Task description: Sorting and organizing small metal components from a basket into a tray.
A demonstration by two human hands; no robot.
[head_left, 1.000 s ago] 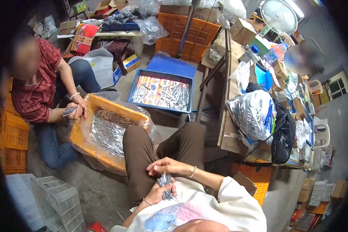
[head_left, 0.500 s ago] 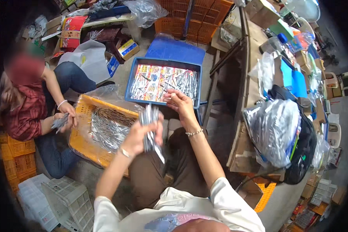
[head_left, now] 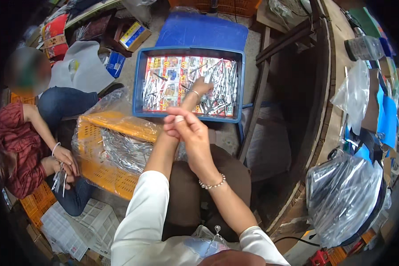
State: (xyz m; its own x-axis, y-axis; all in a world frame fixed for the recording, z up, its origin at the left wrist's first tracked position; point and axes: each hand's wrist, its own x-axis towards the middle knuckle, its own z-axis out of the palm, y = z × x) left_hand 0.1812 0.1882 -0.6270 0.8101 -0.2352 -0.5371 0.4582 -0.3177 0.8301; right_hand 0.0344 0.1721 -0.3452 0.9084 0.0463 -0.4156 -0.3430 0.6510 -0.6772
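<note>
My left hand point(head_left: 202, 86) reaches into the blue tray point(head_left: 139, 84), down among slim silvery metal pieces point(head_left: 224, 84). Its fingers are small and partly hidden, so what they hold cannot be made out. Printed paper point(head_left: 175, 71) lines the tray, and more pieces lie along its left side. Nearer to me, my right hand point(head_left: 188, 128) hovers over my left forearm. Its fingers are curled, thumb against them, and whatever is between them is hidden. An orange crate point(head_left: 106, 175) wrapped in clear plastic stands left of my legs, with a heap of similar metal pieces point(head_left: 126, 150) inside.
At the left sits a co-worker, whose hands point(head_left: 64, 164) hold a bunch of thin metal pieces. A blue lid point(head_left: 201, 31) lies behind the tray. To the right runs a wooden bench point(head_left: 314, 146) bearing a plastic-wrapped bundle point(head_left: 343, 195). Pale crates point(head_left: 82, 226) stand lower left.
My left hand has gone from above my lap, where it held a bundle of metal strips, forward into the tray. My right hand has drawn back from the tray's near edge. The view has shifted.
</note>
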